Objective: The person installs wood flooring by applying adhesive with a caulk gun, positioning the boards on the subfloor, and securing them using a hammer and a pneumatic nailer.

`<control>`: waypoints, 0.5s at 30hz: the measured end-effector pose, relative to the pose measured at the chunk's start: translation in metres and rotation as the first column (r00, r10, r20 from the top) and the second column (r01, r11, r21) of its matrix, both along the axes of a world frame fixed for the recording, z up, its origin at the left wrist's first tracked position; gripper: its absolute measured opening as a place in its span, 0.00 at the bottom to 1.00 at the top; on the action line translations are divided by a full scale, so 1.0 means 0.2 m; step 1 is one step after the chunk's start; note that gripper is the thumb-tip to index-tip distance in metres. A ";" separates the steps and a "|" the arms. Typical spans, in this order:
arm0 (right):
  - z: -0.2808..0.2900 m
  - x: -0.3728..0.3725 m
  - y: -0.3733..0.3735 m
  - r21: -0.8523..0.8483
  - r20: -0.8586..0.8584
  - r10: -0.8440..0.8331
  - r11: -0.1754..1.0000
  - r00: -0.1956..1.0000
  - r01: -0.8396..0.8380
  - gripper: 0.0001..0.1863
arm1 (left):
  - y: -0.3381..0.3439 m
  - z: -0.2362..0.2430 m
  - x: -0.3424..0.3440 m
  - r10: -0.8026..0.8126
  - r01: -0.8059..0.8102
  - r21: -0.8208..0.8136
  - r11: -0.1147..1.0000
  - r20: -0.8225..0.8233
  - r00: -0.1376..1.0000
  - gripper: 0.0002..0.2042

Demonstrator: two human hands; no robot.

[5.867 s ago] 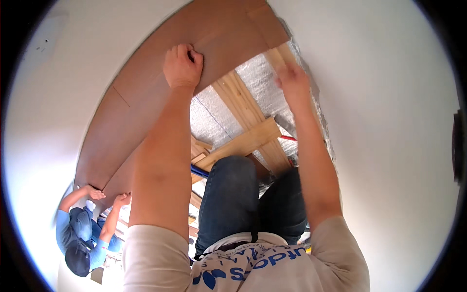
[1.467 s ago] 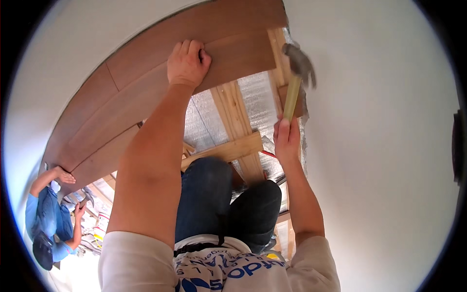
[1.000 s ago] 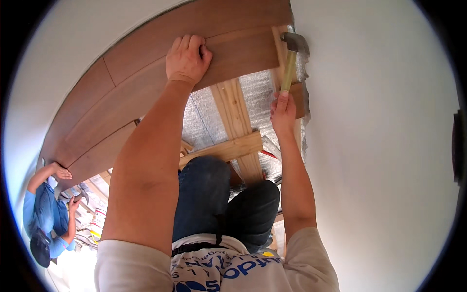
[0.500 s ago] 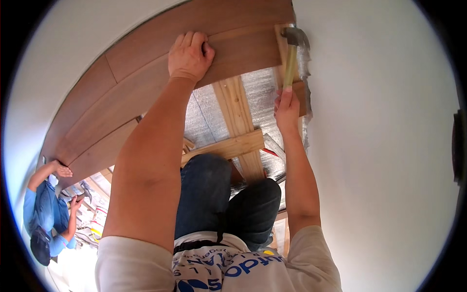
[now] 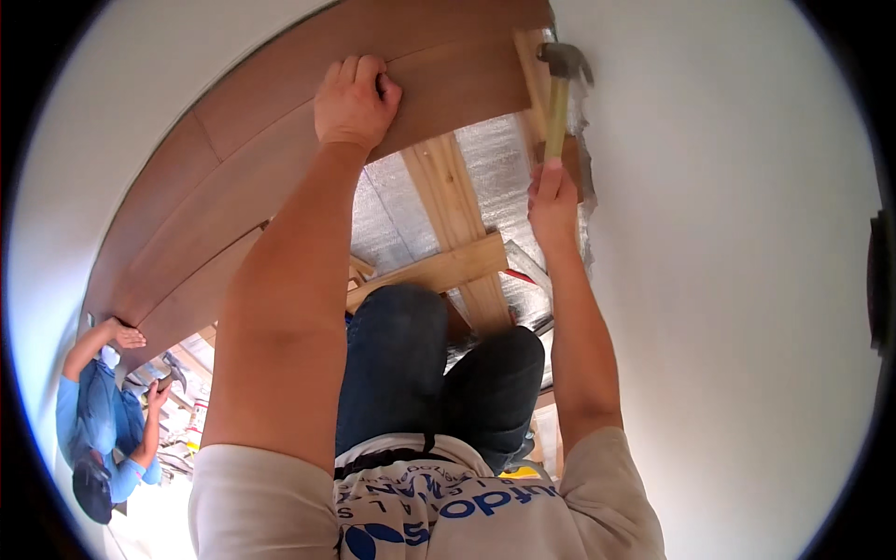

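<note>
A claw hammer [image 5: 557, 114] with a dark metal head and a yellowish handle is in my right hand [image 5: 553, 207], which is wrapped round the handle's lower end. The head hovers beside the end of a brown floorboard [image 5: 459, 90], near the white wall. My left hand [image 5: 351, 105] rests closed on the brown boards, its fingers curled under; whatever it may hold is hidden. Under the board's end runs a pale wooden batten [image 5: 525, 67], and a short brown board piece [image 5: 572, 168] lies by the wall behind my right hand.
Silvery foil [image 5: 495, 173] lies between pale joists [image 5: 443, 182], with a loose timber piece [image 5: 439, 266] across them before my knees. The white wall [image 5: 728, 233] rises at right. A co-worker in blue [image 5: 107, 411] crouches at far left, one hand on the boards, another holding a hammer.
The hammer and my right hand have shifted slightly against the board's end. My left hand stays in place on the boards. The whole view has tilted a little.
</note>
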State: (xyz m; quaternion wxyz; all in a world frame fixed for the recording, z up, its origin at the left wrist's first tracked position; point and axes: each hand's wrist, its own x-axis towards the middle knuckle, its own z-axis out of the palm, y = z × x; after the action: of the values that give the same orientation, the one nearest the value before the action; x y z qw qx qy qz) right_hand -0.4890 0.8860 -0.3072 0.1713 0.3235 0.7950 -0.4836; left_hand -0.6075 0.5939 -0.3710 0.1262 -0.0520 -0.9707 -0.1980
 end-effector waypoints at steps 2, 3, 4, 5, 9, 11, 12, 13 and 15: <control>0.00 0.04 0.00 0.003 -0.043 0.008 1.000 0.999 -0.007 0.31 | 0.02 0.01 -0.03 0.003 -0.003 0.014 1.000 -0.014 1.000 0.04; -0.02 0.05 0.00 0.001 -0.079 0.008 1.000 0.997 -0.008 0.31 | 0.03 0.01 -0.05 0.002 -0.001 0.030 1.000 -0.038 0.999 0.04; -0.04 0.03 -0.01 -0.032 -0.095 -0.014 0.999 0.995 0.011 0.31 | 0.04 0.01 -0.03 -0.003 0.005 0.045 0.999 -0.045 0.999 0.04; -0.05 0.03 -0.01 -0.032 -0.087 -0.016 0.999 0.996 0.013 0.31 | 0.04 0.01 -0.01 -0.005 0.007 0.045 0.999 -0.037 0.999 0.04; -0.09 -0.06 -0.01 -0.038 -0.035 -0.004 0.999 0.999 0.003 0.32 | 0.05 0.01 -0.02 -0.006 0.006 0.022 1.000 0.000 1.000 0.04; -0.08 -0.07 -0.01 0.009 -0.027 0.049 0.999 0.998 -0.049 0.32 | 0.04 0.00 -0.02 0.000 0.000 0.028 1.000 -0.003 1.000 0.04; -0.06 -0.05 -0.01 -0.013 -0.061 0.035 0.999 0.998 -0.036 0.30 | 0.04 0.00 -0.01 -0.002 0.002 0.017 1.000 0.001 1.000 0.04; -0.03 -0.04 -0.03 -0.035 -0.094 0.020 0.999 0.995 -0.024 0.28 | 0.03 0.00 -0.01 -0.003 0.003 0.006 1.000 0.006 1.000 0.04; 0.20 -0.07 -0.12 -0.187 -0.285 -0.065 0.982 0.956 0.011 0.28 | -0.01 0.01 -0.01 0.005 -0.005 0.002 1.000 -0.009 1.000 0.04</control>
State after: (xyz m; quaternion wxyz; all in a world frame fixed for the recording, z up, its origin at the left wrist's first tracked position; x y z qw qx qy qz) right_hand -0.5030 0.8623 -0.2676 0.0730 0.2472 0.7571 -0.6002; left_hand -0.6094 0.5917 -0.3700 0.1309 -0.0504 -0.9701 -0.1983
